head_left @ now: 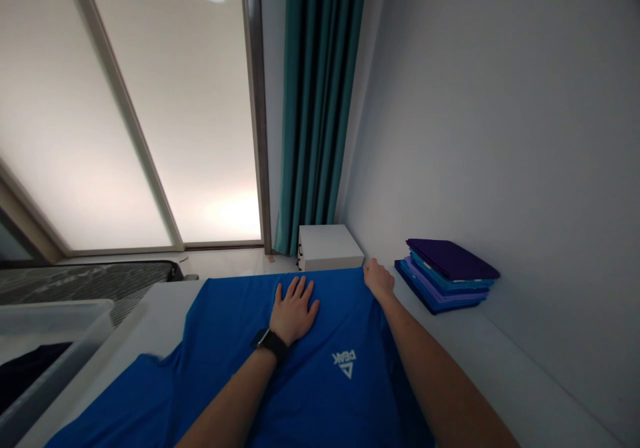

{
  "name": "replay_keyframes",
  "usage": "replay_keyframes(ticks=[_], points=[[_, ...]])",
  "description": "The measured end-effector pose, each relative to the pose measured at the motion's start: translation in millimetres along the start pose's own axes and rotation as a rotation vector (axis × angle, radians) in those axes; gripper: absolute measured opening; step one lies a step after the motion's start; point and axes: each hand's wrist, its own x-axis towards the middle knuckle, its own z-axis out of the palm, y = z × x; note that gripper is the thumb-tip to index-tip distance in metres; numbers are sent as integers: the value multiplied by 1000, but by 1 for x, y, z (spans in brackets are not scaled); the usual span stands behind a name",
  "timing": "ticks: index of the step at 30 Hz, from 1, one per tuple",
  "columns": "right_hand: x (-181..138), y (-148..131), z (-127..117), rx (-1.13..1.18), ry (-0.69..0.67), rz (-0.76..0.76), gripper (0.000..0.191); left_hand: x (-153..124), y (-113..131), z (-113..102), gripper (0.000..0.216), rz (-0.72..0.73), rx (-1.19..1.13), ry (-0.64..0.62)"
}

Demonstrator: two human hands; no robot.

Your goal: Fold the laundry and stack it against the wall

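Observation:
A bright blue T-shirt with a small white logo lies spread on a white table. My left hand rests flat on the shirt near its far edge, fingers stretched out, a dark watch on the wrist. My right hand is at the shirt's far right corner, fingers curled over the cloth's edge. A stack of folded blue and purple garments sits to the right of that hand, against the wall.
A clear plastic bin holding dark cloth stands at the left. Beyond the table are a white nightstand, a teal curtain and frosted sliding doors. A grey wall runs along the right.

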Motion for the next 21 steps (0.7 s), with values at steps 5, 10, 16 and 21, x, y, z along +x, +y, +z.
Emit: replay_keyframes(ticks=[5, 10, 16, 21], points=[[-3, 7, -2, 24, 23, -37, 28, -1, 1, -3, 60, -5, 6, 0], [-10, 6, -2, 64, 64, -186, 29, -1, 1, -2, 60, -5, 2, -4], [-22, 7, 8, 94, 81, -298, 35, -1, -1, -13, 56, -30, -12, -60], [-37, 1, 15, 88, 34, -387, 42, -5, 2, -36, 46, -54, -2, -82]])
